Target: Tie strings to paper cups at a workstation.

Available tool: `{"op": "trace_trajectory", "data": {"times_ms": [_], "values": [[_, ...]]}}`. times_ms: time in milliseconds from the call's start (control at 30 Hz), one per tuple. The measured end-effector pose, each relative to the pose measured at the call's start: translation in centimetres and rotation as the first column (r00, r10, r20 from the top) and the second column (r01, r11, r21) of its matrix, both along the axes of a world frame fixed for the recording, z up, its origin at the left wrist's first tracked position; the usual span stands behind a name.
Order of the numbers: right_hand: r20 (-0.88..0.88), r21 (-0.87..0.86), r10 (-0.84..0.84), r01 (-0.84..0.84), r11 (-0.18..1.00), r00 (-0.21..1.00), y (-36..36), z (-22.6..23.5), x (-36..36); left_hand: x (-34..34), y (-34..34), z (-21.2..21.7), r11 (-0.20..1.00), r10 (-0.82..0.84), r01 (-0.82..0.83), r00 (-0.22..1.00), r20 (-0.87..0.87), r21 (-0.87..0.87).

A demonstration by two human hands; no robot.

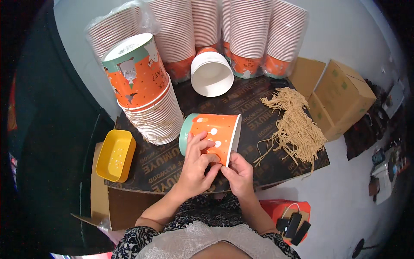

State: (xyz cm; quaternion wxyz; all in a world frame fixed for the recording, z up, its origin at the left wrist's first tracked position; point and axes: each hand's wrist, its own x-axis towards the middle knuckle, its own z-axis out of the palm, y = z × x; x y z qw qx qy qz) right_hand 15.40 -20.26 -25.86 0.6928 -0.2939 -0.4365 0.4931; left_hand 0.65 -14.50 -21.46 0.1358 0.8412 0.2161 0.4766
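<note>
An orange paper bucket (pixel 214 134) with a green base band and white ghost figures lies on its side at the table's near middle, its white rim turned right. Against its printed side rests my left hand (pixel 198 162), fingers bent, with thumb and forefinger close to the rim. My right hand (pixel 239 172) grips that rim at its near edge, thumb outside and fingers partly hidden. Whether a cord is between the fingertips is too small to tell. Left of this bucket stands a tall stack of upside-down buckets (pixel 151 101), with tan cord around the rims.
A bundle of tan cords (pixel 293 127) lies at the table's right. One white-lined bucket (pixel 211 75) faces me farther back, before several wrapped bucket stacks (pixel 251 30). A yellow plastic tray (pixel 115 155) sits at the left edge. Cardboard boxes (pixel 343 90) stand beyond the right edge.
</note>
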Motion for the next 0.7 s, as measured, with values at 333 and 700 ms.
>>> {"op": "trace_trajectory", "data": {"times_ms": [333, 700], "values": [[0.070, 0.052, -0.031, 0.028, 0.998, 0.997, 0.1, -0.6, -1.0, -0.3, 0.0, -1.0, 1.000, 0.008, -0.008, 0.999, 0.034, 0.018], [0.471, 0.271, -0.464, 0.377, 0.886, 0.750, -0.7, 0.3, -2.0, -1.5, -0.5, -1.0, 0.993, 0.057, -0.068, 0.992, 0.116, 0.097]]}}
